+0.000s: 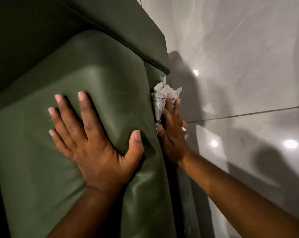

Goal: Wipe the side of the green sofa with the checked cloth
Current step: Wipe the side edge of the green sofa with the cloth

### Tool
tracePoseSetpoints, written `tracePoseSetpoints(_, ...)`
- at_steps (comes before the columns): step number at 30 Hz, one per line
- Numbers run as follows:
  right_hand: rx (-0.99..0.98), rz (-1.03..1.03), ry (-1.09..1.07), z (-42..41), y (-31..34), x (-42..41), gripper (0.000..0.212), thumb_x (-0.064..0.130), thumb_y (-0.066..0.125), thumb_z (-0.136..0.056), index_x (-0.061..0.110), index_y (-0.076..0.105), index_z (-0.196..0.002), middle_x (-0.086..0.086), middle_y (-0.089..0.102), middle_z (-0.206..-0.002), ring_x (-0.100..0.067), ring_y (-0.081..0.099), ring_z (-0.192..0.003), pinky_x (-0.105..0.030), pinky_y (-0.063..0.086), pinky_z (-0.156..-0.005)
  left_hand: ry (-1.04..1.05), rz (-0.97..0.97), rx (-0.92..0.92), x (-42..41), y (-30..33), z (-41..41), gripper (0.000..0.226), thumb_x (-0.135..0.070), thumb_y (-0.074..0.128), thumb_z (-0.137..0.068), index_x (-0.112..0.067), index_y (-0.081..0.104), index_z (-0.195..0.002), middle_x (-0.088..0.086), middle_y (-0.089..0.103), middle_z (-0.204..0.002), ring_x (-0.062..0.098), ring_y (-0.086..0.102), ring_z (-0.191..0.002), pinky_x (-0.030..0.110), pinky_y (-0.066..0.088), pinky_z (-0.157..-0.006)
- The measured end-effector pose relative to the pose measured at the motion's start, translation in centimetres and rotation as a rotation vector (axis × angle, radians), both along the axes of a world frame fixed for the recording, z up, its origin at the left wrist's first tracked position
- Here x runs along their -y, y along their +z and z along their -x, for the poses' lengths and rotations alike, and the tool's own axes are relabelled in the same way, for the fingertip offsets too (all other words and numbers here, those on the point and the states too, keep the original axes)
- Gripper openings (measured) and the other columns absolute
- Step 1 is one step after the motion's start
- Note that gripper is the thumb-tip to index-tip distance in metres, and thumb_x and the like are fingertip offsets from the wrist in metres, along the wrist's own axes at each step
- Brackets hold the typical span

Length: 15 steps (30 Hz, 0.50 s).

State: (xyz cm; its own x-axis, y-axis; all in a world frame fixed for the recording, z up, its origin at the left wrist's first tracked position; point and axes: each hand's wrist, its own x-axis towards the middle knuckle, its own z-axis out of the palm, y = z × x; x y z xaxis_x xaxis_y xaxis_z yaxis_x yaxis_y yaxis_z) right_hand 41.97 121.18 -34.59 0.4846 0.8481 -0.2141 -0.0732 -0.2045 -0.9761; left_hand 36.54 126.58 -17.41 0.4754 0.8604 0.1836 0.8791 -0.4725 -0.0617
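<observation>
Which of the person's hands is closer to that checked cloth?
The right hand. It presses the checked cloth against the side of the green sofa. The left hand lies flat, fingers spread, on the sofa's top cushion, apart from the cloth.

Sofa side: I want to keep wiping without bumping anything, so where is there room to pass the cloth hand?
Free: the glossy floor right of the sofa is bare, so the right hand with the checked cloth can slide along the side. Crowded: the cushion top, where the left hand presses flat.
</observation>
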Motion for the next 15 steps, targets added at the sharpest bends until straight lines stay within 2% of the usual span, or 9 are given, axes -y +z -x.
tracePoseSetpoints(3, 0.034, -0.023, 0.025, -1.2, 0.2, -1.8, 0.072, 0.063, 0.015, -0.096, 0.022, 0.005, -0.154, -0.005, -0.006, -0.167, -0.02, -0.022, -0.15, -0.05, -0.012, -0.12, 0.011, -0.016, -0.003, 0.0, -0.1, -0.3, 0.098, -0.068, 0.038, -0.078, -0.01, 0.015, -0.153, 0.029, 0.015, -0.161, 0.044, 0.01, -0.151, 0.062, 0.007, -0.121)
tracePoseSetpoints(5, 0.027, 0.004, 0.001, -2.8, 0.1, -4.0, 0.062, 0.051, 0.021, -0.098, 0.027, 0.001, -0.153, -0.005, -0.004, -0.167, -0.019, -0.019, -0.15, -0.061, -0.015, -0.117, 0.006, -0.019, -0.008, 0.1, -0.2, -0.4, 0.097, -0.068, 0.038, -0.078, -0.009, 0.013, -0.152, 0.03, 0.015, -0.161, 0.045, 0.01, -0.151, 0.062, 0.007, -0.121)
tracePoseSetpoints(7, 0.005, 0.023, -0.029, -4.6, -0.6, -6.5, 0.062, 0.048, 0.02, -0.096, 0.03, -0.001, -0.151, -0.006, -0.004, -0.167, -0.025, -0.015, -0.152, -0.067, -0.014, -0.116, -0.003, -0.01, -0.002, 0.2, -0.3, -0.4, 0.098, -0.068, 0.037, -0.078, -0.008, 0.013, -0.152, 0.03, 0.014, -0.161, 0.045, 0.009, -0.151, 0.062, 0.007, -0.121)
tracePoseSetpoints(9, -0.059, 0.028, -0.063, -5.9, -1.4, -7.8, 0.07, 0.056, 0.016, -0.091, 0.026, 0.004, -0.154, -0.004, -0.004, -0.167, -0.026, -0.012, -0.153, -0.064, -0.013, -0.116, -0.005, -0.005, -0.004, 0.2, -0.4, -0.3, 0.1, -0.069, 0.036, -0.079, -0.008, 0.012, -0.154, 0.029, 0.013, -0.162, 0.044, 0.008, -0.152, 0.062, 0.006, -0.121)
tracePoseSetpoints(11, -0.125, 0.048, -0.076, -6.1, -2.0, -8.4, 0.068, 0.056, 0.015, -0.093, 0.026, 0.005, -0.154, -0.004, -0.003, -0.167, -0.026, -0.009, -0.154, -0.059, -0.013, -0.117, -0.003, -0.01, -0.007, 0.1, -0.4, -0.1, 0.101, -0.07, 0.036, -0.08, -0.007, 0.012, -0.155, 0.028, 0.012, -0.162, 0.043, 0.008, -0.152, 0.062, 0.006, -0.121)
tracePoseSetpoints(13, -0.267, 0.106, -0.09, -5.9, -3.0, -8.1, 0.059, 0.05, 0.019, -0.1, 0.029, 0.005, -0.154, -0.006, 0.001, -0.167, -0.027, 0.004, -0.153, -0.059, -0.006, -0.121, -0.006, -0.012, -0.015, 0.3, -0.3, -0.2, 0.101, -0.07, 0.037, -0.08, -0.007, 0.012, -0.155, 0.027, 0.012, -0.163, 0.043, 0.007, -0.152, 0.063, 0.006, -0.121)
tracePoseSetpoints(15, -0.549, 0.167, -0.13, -5.1, -4.1, -5.9, 0.057, 0.048, 0.025, -0.103, 0.028, 0.012, -0.155, -0.012, 0.021, -0.163, -0.025, 0.031, -0.14, -0.057, 0.021, -0.121, -0.008, -0.005, -0.018, 0.5, -0.1, -0.3, 0.101, -0.069, 0.037, -0.079, -0.008, 0.011, -0.155, 0.026, 0.011, -0.163, 0.042, 0.007, -0.153, 0.063, 0.006, -0.121)
